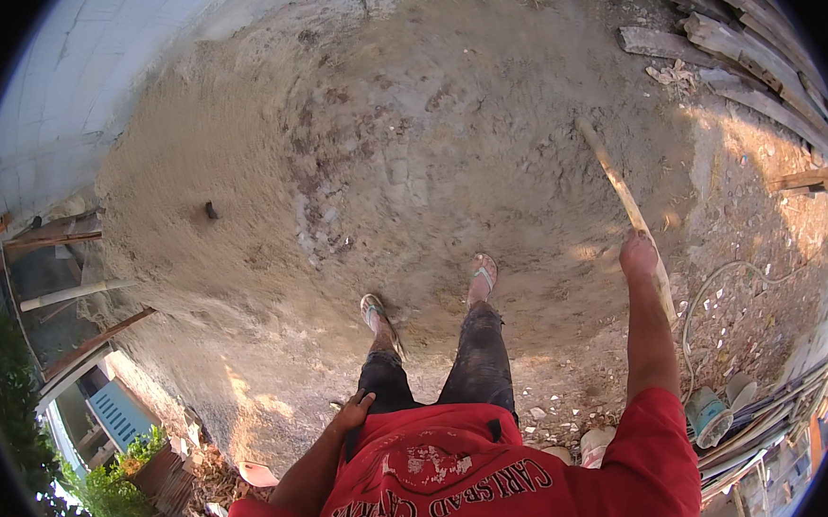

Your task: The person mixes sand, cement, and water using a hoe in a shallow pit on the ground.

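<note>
My right hand (pixel 637 254) is wrapped round a long, pale wooden handle (pixel 621 189) out to my right. The handle slants away from me over the grey-brown ground, and its far end meets loose, damp-looking dirt. Whatever is fixed to that end, if anything, cannot be made out. My left hand (pixel 351 413) rests against my left thigh with its fingers laid along the dark trousers (pixel 475 368), holding nothing. I stand with my feet apart, in flip-flops (pixel 484 269), on the sandy ground (pixel 399 165).
Old wooden planks (pixel 752 48) are stacked at the far right. A thin hose (pixel 689 322) curls beside the handle's near end. At the near right lie a bucket (pixel 709 418) and bundled sticks (pixel 775 426). A pale wall (pixel 72 90) bounds the far left; a small dark stone (pixel 210 210) lies on the ground.
</note>
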{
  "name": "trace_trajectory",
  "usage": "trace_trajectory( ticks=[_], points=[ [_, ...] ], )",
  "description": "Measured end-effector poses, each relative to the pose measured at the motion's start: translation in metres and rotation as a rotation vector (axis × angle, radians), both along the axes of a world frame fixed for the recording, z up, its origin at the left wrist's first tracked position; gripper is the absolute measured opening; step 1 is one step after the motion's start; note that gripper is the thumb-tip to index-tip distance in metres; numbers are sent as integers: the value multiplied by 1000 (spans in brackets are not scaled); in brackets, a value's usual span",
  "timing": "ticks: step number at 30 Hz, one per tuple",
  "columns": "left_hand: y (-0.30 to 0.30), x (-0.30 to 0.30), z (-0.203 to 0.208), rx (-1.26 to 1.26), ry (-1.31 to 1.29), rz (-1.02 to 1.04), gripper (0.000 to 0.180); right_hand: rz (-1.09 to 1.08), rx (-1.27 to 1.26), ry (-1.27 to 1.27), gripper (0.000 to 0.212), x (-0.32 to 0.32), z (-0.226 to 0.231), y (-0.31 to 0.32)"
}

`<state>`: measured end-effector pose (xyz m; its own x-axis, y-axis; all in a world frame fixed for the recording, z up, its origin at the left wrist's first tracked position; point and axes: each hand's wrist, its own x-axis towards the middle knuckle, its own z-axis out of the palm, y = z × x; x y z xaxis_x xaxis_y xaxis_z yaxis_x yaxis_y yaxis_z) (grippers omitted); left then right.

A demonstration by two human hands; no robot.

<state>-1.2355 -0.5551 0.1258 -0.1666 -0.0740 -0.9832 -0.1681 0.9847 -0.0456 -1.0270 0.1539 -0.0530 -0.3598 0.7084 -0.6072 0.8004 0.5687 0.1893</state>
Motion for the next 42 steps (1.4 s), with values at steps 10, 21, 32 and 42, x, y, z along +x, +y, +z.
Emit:
trace_trajectory(
  ticks=[10, 21, 32, 42],
  points=[
    [-111, 16, 22, -60, -31, 291, 65, -404, -62, 5, 50, -46, -80, 36],
    [-40, 43, 50, -293, -81, 79, 66, -865, -207, 402, 47, -17, -184, -62],
    [-41, 32, 42, -191, -32, 101, 62, -979, -312, 783, 37, -58, -82, -17],
    [-20, -27, 8, -50, 113, 8, 69, -355, 130, 847, 53, -110, 42, 23]
  ],
)
